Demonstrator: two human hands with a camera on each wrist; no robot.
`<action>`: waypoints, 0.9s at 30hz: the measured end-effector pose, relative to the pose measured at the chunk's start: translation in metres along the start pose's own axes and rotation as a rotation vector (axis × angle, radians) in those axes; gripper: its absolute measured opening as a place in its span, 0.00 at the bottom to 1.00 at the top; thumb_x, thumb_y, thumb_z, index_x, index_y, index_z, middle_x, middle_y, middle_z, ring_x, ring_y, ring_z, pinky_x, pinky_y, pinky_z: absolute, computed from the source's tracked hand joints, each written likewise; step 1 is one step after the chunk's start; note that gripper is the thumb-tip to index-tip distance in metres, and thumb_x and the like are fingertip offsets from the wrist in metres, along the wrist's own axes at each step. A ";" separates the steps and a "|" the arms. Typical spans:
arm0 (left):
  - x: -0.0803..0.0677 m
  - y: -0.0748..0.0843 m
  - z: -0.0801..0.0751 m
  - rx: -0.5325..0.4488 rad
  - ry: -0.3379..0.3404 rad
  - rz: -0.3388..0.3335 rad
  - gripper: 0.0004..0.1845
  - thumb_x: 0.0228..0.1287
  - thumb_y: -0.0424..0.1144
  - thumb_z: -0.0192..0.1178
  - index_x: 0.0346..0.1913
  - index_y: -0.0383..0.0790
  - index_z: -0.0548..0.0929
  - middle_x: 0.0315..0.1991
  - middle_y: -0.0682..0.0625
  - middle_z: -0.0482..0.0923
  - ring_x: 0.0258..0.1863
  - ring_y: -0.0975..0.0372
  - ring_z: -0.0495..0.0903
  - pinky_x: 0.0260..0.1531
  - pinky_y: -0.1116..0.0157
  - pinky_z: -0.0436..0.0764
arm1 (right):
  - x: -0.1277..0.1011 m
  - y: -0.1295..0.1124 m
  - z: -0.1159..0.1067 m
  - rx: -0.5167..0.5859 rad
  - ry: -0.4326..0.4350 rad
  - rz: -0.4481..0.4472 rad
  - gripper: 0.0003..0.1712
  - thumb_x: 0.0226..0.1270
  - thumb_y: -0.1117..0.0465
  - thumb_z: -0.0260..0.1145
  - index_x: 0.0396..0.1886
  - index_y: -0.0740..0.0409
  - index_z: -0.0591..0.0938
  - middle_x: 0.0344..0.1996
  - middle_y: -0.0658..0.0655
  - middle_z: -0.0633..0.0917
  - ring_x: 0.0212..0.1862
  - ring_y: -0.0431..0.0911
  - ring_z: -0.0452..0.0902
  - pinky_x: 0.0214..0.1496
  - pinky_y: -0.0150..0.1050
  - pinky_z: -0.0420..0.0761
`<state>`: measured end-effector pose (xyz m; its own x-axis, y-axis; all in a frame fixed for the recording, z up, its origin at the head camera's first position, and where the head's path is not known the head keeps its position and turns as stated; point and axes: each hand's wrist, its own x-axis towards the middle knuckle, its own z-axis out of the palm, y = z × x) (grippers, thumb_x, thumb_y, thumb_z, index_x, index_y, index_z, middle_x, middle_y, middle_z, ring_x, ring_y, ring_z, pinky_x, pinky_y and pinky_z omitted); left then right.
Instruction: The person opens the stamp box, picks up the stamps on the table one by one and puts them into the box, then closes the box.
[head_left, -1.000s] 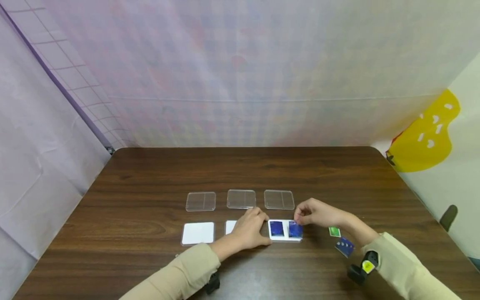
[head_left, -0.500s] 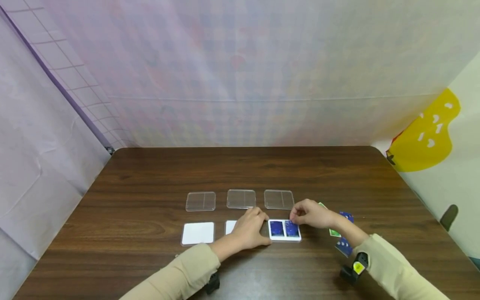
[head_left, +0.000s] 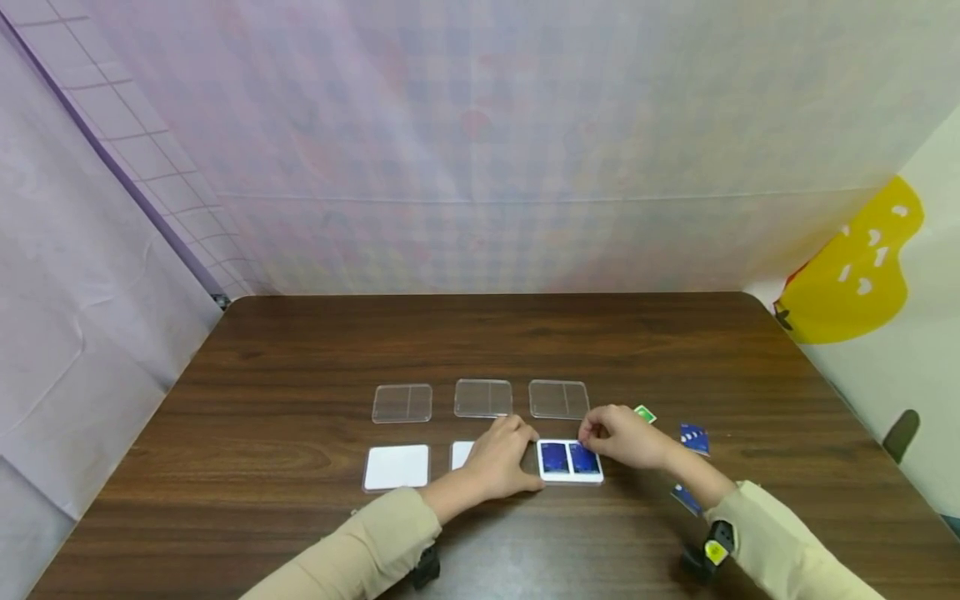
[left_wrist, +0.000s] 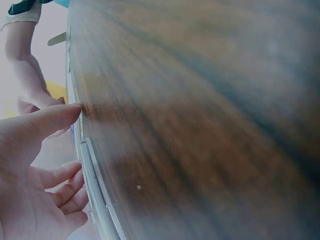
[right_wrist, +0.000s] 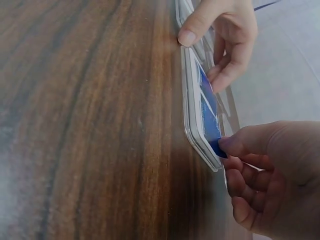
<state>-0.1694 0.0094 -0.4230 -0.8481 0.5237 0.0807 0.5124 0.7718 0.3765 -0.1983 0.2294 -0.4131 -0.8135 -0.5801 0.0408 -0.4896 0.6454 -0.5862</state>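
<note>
Evidently, a two-handed hold

The right hand [head_left: 626, 437] pinches a blue card [head_left: 583, 461] by its outer edge, thumb and fingertip closed on it; the card lies over the right half of a white two-slot case [head_left: 570, 478], just left of the pinch. The left hand [head_left: 497, 461], thumb and fingers spread wide, brackets the opposite end, presumably against sliding.

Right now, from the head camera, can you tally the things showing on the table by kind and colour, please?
Clear plates: 3
White-topped cases: 3, one partly behind a hand
Blue cards: 4, two on the rightmost case and two loose
Green cards: 1
Total: 11 showing; an arm could hide more.
</note>
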 end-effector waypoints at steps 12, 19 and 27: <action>0.000 -0.001 0.001 0.008 0.006 0.009 0.30 0.37 0.51 0.72 0.46 0.40 0.79 0.40 0.52 0.74 0.42 0.62 0.70 0.37 0.71 0.74 | -0.005 -0.004 0.007 -0.070 0.084 0.029 0.03 0.50 0.70 0.64 0.23 0.59 0.79 0.20 0.45 0.75 0.23 0.33 0.67 0.24 0.28 0.71; 0.000 -0.001 0.001 0.026 0.008 0.021 0.31 0.37 0.52 0.72 0.46 0.40 0.79 0.40 0.52 0.73 0.41 0.62 0.70 0.39 0.71 0.74 | -0.006 -0.003 0.007 -0.081 0.115 -0.005 0.02 0.50 0.69 0.64 0.25 0.61 0.79 0.21 0.46 0.75 0.24 0.33 0.68 0.25 0.29 0.71; -0.002 -0.009 -0.008 0.010 -0.032 0.022 0.36 0.38 0.56 0.70 0.51 0.38 0.77 0.43 0.51 0.74 0.44 0.60 0.71 0.43 0.69 0.74 | -0.010 -0.004 -0.002 -0.076 0.169 -0.011 0.01 0.54 0.66 0.65 0.26 0.59 0.80 0.22 0.44 0.77 0.25 0.32 0.68 0.26 0.29 0.72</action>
<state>-0.1737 -0.0019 -0.4189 -0.8319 0.5518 0.0594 0.5325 0.7636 0.3653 -0.1885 0.2338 -0.4100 -0.8458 -0.4999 0.1864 -0.5162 0.6788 -0.5222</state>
